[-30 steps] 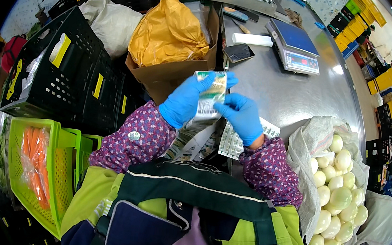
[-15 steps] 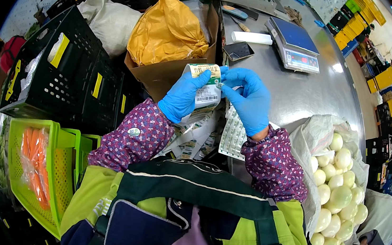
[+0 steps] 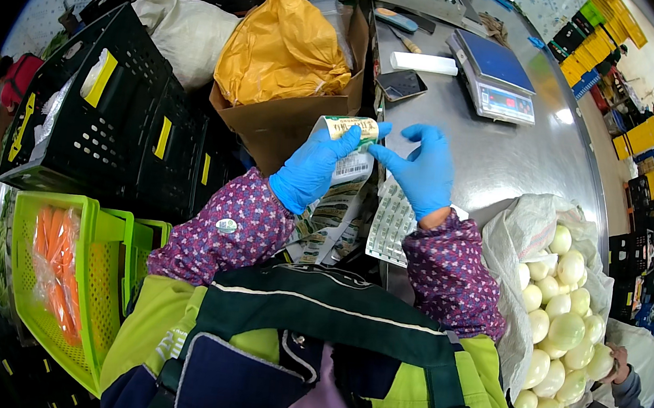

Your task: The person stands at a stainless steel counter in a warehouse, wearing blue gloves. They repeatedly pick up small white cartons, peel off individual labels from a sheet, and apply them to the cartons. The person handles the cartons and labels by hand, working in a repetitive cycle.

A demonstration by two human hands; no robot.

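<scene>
My left hand [image 3: 311, 162], in a blue glove, grips a printed label strip [image 3: 353, 164], white with green and yellow bands. The strip curls over at its top and trails down in loose folds below the hand. My right hand [image 3: 422, 170], also gloved in blue, is just right of the strip. Its thumb points at the label's edge and its other fingers are raised apart from it. Whether the thumb touches the label I cannot tell. Under the right wrist lies a white sheet of small stickers [image 3: 390, 228] at the table's edge.
A metal table [image 3: 499, 158] carries a scale [image 3: 490, 74], a phone [image 3: 402, 85] and a white roll [image 3: 424, 63]. Peeled onions [image 3: 566, 331] fill a sack at right, beside another person's hand [image 3: 619, 364]. Left are black crates [image 3: 111, 130], bagged carrots [image 3: 57, 271] and a cardboard box [image 3: 259, 129].
My right hand has opened from a pinch at the label, its fingers spreading. The strip's top has tipped over toward the right. At right, the other person's hand has moved up to the onions.
</scene>
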